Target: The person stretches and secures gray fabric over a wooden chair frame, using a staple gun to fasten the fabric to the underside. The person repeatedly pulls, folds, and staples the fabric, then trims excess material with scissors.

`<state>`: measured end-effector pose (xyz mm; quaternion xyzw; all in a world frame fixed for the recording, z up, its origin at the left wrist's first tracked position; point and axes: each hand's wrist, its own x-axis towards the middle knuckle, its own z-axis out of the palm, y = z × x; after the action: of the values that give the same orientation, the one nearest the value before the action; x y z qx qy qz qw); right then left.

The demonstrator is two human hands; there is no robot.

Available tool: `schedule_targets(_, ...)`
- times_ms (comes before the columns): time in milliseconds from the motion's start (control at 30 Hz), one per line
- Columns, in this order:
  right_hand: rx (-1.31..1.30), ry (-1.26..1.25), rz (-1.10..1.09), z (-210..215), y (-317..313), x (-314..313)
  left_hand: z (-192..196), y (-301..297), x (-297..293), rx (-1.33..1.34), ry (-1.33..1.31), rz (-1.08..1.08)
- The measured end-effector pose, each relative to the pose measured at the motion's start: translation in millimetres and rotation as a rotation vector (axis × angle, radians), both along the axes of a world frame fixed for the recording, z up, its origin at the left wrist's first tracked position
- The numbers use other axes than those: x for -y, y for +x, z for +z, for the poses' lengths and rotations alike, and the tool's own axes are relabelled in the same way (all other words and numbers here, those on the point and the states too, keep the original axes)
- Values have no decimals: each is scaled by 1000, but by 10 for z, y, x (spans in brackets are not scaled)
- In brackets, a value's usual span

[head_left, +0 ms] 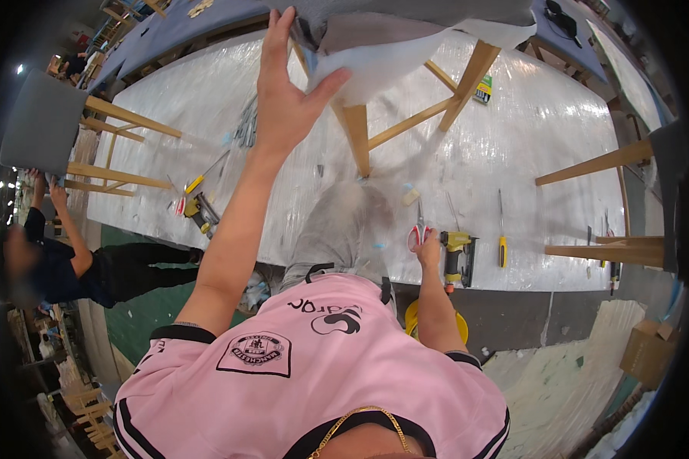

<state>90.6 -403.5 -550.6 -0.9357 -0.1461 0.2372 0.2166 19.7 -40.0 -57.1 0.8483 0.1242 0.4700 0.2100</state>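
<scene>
In front of me a wooden-legged stool [357,138] stands on the wrapped table, with dark grey upholstery [375,34] on its seat and a pale white cloth [383,67] hanging below it. My left hand [289,103] is spread against the seat's left corner, thumb apart from the fingers. Down on the tabletop, my right hand [429,249] is closed around the handles of red-handled scissors [416,232]. Just right of that hand lies a yellow-green staple gun [455,256]. A yellow-handled screwdriver [502,249] lies farther right.
Plastic film covers the table [199,84]. On its left are another staple gun [200,214] and a grey-seated stool [42,122], handled by another person [61,249]. A further stool [612,164] stands at the right. A yellow bucket [411,317] is below the near edge.
</scene>
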Motion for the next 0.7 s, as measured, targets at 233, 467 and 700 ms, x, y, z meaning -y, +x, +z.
schedule_targets(233,-27,15,-30,219,138,0,121,5,138,127,5,89)
schedule_targets(467,36,-81,-67,159,314,148,208,-22,174,-64,-118,11)
schedule_targets(700,53,-97,-99,270,-66,-76,68,-11,-1,-85,-15,-64)
